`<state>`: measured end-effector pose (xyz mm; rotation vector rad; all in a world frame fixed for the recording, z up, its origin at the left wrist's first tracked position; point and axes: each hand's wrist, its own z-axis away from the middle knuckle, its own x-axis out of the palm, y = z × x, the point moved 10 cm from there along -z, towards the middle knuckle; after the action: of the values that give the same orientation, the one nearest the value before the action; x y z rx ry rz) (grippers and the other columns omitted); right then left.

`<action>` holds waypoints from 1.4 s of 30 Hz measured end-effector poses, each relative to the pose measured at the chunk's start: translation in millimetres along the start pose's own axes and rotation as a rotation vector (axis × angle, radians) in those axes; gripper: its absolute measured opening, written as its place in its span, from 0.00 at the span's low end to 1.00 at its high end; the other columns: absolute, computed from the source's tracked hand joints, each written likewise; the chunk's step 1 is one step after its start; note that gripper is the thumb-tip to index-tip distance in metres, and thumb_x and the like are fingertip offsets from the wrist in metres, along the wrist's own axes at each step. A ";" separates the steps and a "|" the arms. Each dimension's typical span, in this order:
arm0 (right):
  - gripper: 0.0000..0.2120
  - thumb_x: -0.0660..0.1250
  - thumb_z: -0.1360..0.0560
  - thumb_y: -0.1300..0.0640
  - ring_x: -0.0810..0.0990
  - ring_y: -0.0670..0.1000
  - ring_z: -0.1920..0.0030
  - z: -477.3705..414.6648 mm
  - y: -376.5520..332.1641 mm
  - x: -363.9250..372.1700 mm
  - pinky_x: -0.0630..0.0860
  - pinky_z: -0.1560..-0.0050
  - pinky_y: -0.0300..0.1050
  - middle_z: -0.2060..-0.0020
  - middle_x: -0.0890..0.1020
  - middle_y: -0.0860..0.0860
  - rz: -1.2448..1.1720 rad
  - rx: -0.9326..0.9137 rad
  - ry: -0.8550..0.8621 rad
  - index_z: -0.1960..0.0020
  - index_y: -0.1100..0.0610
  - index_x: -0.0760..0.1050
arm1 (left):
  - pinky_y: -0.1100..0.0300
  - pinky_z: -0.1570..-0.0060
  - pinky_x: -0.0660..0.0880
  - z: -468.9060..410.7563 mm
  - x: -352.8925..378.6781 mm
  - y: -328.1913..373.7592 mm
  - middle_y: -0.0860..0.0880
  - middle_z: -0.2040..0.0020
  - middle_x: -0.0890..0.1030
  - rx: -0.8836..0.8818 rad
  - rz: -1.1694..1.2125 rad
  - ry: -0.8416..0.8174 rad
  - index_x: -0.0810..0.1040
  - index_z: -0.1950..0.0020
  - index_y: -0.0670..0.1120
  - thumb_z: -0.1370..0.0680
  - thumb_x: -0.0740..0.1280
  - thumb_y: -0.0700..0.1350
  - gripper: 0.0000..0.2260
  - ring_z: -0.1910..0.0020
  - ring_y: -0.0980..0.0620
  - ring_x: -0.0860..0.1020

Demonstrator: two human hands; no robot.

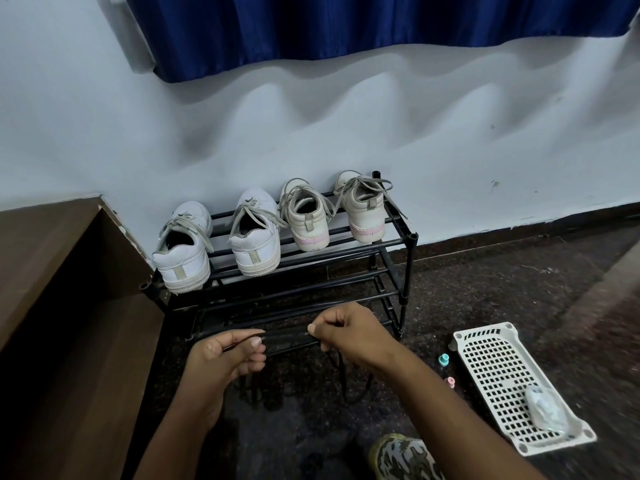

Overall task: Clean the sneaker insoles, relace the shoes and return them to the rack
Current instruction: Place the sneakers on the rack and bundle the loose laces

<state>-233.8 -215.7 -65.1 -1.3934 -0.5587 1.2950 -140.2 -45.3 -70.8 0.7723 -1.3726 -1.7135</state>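
In front of the rack (411,258), at its 6 o'clock, the left hand (227,356) and right hand (348,332) each pinch a dark lace (287,336) in curled fingers (257,358), taut between them, the rest dangling toward the floor (485,299). Four sneakers (256,237) stand atop the rack at 12 o'clock. Against that dark floor, the slack could knot or slip unseen.

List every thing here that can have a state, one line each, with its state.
left hand, pinches the black lace
right hand, pinches the black lace
black lace, pulled straight between both, rest hanging down
rack, standing upright
white sneakers, on its top shelf, laced, untied
pink-trimmed sneakers, on the top shelf, laces loose
white tray, lying flat, plastic bag on it
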 end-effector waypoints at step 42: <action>0.07 0.67 0.27 0.48 0.81 0.48 0.54 9.8 -16.6 6.8 0.74 0.46 0.47 0.57 0.85 0.48 0.162 -0.033 0.126 0.58 0.50 0.82 | 0.63 0.70 0.79 5.3 20.8 12.8 0.38 0.68 0.81 0.114 -0.132 -0.001 0.78 0.58 0.32 0.27 0.67 0.28 0.01 0.70 0.48 0.81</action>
<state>-235.3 -201.1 -50.8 -1.5620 -0.3898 1.3200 -152.4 -62.0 -56.8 0.9440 -1.4584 -1.7479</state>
